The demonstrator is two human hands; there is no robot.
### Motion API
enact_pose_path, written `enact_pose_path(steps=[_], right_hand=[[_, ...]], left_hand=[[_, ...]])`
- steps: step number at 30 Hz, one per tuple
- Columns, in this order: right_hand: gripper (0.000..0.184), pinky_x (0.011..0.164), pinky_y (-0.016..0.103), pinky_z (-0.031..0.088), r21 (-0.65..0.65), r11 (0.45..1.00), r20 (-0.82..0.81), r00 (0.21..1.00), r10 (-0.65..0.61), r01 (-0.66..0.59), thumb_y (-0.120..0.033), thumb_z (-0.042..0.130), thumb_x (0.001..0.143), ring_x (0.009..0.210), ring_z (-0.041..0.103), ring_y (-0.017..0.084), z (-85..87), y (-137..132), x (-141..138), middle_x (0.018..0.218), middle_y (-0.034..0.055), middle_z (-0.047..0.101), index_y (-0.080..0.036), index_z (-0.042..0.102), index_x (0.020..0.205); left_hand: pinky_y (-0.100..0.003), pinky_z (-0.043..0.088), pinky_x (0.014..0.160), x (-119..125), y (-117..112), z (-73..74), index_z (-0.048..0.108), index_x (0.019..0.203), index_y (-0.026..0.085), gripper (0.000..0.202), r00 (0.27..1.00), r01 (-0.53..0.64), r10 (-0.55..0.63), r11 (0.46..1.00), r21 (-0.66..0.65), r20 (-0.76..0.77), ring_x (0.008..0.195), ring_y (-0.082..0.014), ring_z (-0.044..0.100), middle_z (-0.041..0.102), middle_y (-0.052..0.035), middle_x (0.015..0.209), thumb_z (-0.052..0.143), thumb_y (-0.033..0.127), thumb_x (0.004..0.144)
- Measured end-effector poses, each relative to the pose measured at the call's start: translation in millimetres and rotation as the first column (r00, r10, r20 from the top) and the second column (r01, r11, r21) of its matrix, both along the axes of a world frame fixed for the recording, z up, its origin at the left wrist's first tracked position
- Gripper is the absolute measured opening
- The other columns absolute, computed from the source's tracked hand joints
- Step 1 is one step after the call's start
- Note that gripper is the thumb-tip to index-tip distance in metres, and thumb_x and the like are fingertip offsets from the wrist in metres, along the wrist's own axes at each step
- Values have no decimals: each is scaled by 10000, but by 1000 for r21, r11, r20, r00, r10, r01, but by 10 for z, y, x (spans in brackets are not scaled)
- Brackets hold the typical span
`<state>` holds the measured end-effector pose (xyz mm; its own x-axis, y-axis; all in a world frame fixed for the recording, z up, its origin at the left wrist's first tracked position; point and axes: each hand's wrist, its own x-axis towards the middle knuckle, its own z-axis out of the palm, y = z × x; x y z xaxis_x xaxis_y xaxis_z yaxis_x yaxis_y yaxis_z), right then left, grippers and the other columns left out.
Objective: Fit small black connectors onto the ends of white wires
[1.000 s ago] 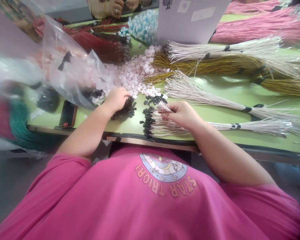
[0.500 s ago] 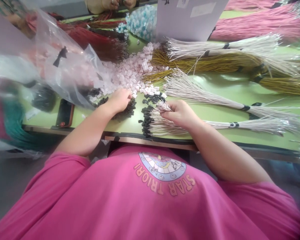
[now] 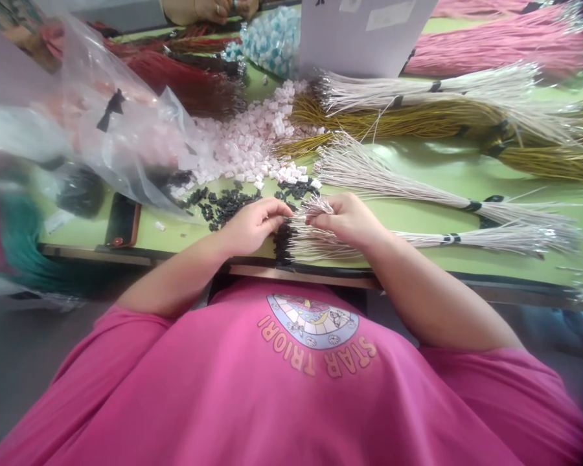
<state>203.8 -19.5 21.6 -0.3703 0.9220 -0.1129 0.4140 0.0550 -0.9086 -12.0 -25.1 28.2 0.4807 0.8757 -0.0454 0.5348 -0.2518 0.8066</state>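
Note:
My left hand (image 3: 253, 224) is curled, fingertips pinched at the left end of the near white wire bundle (image 3: 418, 241); what it pinches is too small to make out. My right hand (image 3: 348, 218) is closed on a few white wire ends (image 3: 317, 207) of that bundle. The two hands nearly touch at the table's front edge. A row of wires fitted with small black connectors (image 3: 284, 241) lies under and between the hands. A scatter of loose black connectors (image 3: 223, 204) lies just beyond my left hand.
A heap of pale pink connectors (image 3: 252, 142) lies further back. A clear plastic bag (image 3: 121, 139) and a phone (image 3: 123, 221) sit left. More white (image 3: 418, 90), yellow (image 3: 418, 120) and pink (image 3: 490, 42) wire bundles fill the right. Another person's hands (image 3: 218, 9) work at the far side.
My left hand has left the loose black connectors and moved right and nearer, meeting my right hand at the wire ends. The right hand has barely moved.

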Motion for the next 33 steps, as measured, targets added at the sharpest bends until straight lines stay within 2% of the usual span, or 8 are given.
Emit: enact_pose_path(steps=[4, 6, 8, 12, 19, 24, 29, 33], right_hand=[[205, 547, 242, 310, 27, 1000, -4, 1000, 6, -6, -330, 583, 684, 553, 416, 104, -32, 7, 14, 550, -26, 462, -133, 624, 641], [226, 536, 237, 297, 43, 999, 20, 1000, 15, -15, -344, 580, 697, 542, 393, 94, -39, 10, 16, 544, -30, 437, -131, 611, 628], [242, 525, 232, 286, 58, 998, 53, 999, 13, -16, -352, 575, 704, 536, 376, 88, -37, 12, 12, 538, -32, 416, -130, 597, 611], [242, 515, 225, 275, 76, 997, 83, 996, 8, -14, -344, 561, 710, 530, 360, 82, -20, 10, -6, 531, -35, 393, -134, 570, 590], [271, 531, 224, 273, 90, 996, 64, 998, 23, -28, -365, 560, 715, 566, 355, 87, -15, -3, -16, 560, -28, 383, -146, 505, 566], [301, 532, 223, 274, 97, 994, 64, 997, 35, -41, -389, 561, 727, 576, 352, 90, -25, -7, -21, 572, -22, 377, -150, 490, 558], [291, 538, 220, 290, 89, 995, 52, 998, 40, -44, -395, 570, 728, 580, 367, 95, -27, -7, -31, 574, -18, 405, -138, 550, 592], [284, 543, 219, 297, 82, 994, 24, 998, 65, -67, -388, 572, 734, 575, 389, 95, -39, -5, -44, 568, -22, 433, -138, 575, 601]], left_hand=[[-214, 397, 486, 107, -33, -163, 612, 945, 176, 157, 948, -72, 155, 955, -288, 278, 505, -77, 472, 559, 8, 636, 542, 265, 837], [-203, 386, 451, 126, -15, -220, 606, 908, 167, 145, 895, -103, 245, 927, -361, 373, 481, -65, 465, 570, 6, 638, 589, 275, 812], [-200, 410, 458, 131, 1, -246, 607, 862, 160, 144, 855, -102, 282, 915, -390, 436, 496, -63, 490, 592, -1, 663, 632, 279, 786], [-201, 452, 483, 130, 6, -238, 623, 825, 151, 148, 827, -77, 285, 912, -404, 485, 524, -66, 530, 614, -6, 675, 673, 272, 755], [-201, 463, 474, 190, -27, -235, 644, 775, 143, 122, 885, -145, 273, 932, -333, 377, 464, -69, 528, 584, 16, 547, 684, 251, 736], [-194, 449, 446, 223, -21, -264, 638, 732, 137, 163, 876, -169, 301, 924, -344, 377, 441, -68, 517, 581, 16, 524, 707, 282, 709], [-195, 433, 436, 222, -2, -287, 645, 744, 143, 234, 864, -179, 307, 928, -327, 399, 443, -72, 513, 577, 12, 521, 718, 361, 700], [-201, 415, 433, 234, -13, -302, 640, 731, 144, 216, 889, -146, 260, 941, -305, 376, 427, -73, 497, 557, 20, 506, 696, 352, 711]])
